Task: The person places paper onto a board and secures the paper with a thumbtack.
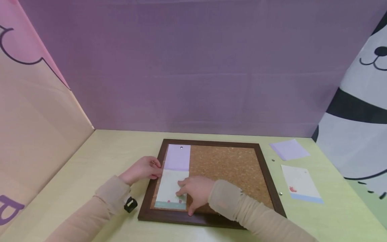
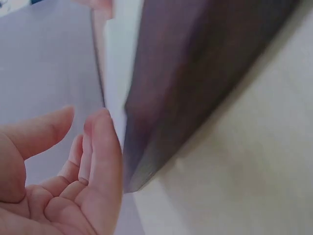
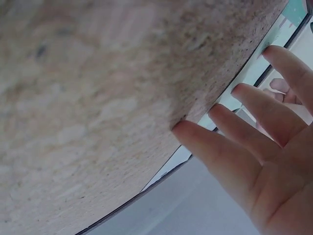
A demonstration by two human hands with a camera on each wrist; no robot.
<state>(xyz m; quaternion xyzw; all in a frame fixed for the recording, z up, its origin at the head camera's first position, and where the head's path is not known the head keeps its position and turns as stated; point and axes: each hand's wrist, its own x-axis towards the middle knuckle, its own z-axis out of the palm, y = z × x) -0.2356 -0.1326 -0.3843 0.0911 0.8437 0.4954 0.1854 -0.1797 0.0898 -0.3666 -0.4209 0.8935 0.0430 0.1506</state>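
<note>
A cork board in a dark brown wooden frame lies on the table. A lilac sheet is at its upper left with a silver pin near the top edge. Directly below lies a white note sheet with a green strip along the bottom. My right hand rests on this white sheet, fingers spread and fairly straight, as the right wrist view also shows. At the frame's left side, my left hand has its fingertips by the sheets' left edge; its fingers are loosely bent, with nothing between them and the thumb.
Right of the board lie another lilac sheet and a white sheet with a blue strip. Two small pins sit between them and the board. A purple cloth hangs behind the table, with printed cloths at both sides.
</note>
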